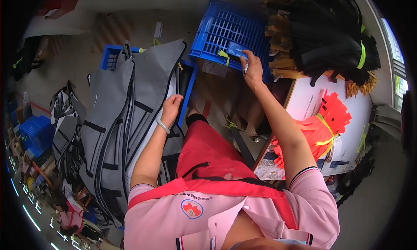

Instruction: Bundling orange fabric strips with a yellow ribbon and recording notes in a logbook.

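My right hand (254, 70) reaches forward to the near side of a blue plastic crate (202, 44). Its fingers are closed on a small white pen-like object (246, 68). Beside the fingertips, a blue label card (238, 49) sits at the crate's wall, and a yellow-green tie (223, 55) hangs there. My left hand (171, 109), with a pale bangle on the wrist, is loosely curled by the right edge of stacked grey fabric pieces (147, 80). Nothing shows between its fingers. Those pieces have black piping and straps, and lie over another blue crate (187, 83).
At right, a white-topped table (304, 96) holds a bundle of orange-red strips (323, 124) tied in yellow. Behind it lie bundled black strips (330, 37) with brown ends. More grey pieces (67, 133) and a blue bin (37, 135) stand at far left.
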A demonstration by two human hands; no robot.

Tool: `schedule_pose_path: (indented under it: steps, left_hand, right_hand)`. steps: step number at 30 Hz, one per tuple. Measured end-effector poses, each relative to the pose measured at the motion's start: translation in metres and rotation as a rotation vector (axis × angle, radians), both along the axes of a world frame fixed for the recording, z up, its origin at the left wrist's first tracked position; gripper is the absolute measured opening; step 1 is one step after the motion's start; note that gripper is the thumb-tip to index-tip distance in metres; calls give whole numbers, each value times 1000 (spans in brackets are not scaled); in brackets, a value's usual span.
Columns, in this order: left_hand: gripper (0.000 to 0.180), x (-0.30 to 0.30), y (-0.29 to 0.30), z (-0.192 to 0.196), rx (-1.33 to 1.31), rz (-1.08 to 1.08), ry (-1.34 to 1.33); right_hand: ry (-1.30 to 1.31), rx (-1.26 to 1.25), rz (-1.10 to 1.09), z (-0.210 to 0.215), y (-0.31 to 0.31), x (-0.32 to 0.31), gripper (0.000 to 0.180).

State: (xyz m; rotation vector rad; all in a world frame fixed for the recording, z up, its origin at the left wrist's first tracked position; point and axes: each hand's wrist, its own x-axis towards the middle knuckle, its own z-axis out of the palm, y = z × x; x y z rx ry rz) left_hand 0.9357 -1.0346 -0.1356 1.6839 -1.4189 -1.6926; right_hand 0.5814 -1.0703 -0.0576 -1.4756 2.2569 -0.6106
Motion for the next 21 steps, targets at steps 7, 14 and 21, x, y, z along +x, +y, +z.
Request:
schedule_pose_path:
  steps: [7,14,21]
  left_hand:
    - [20,13,-243,-47,273,212,160]
    - [20,-5,-362,-135,390,249,253]
    - [15,20,-458,-281,47,93,-171]
  right_hand:
    - [239,-135,63,-55,-132,-6,29]
    - [395,-214,121,-108,-216,-59,27]
    - [454,-238,159,-140,-256,-60,29]
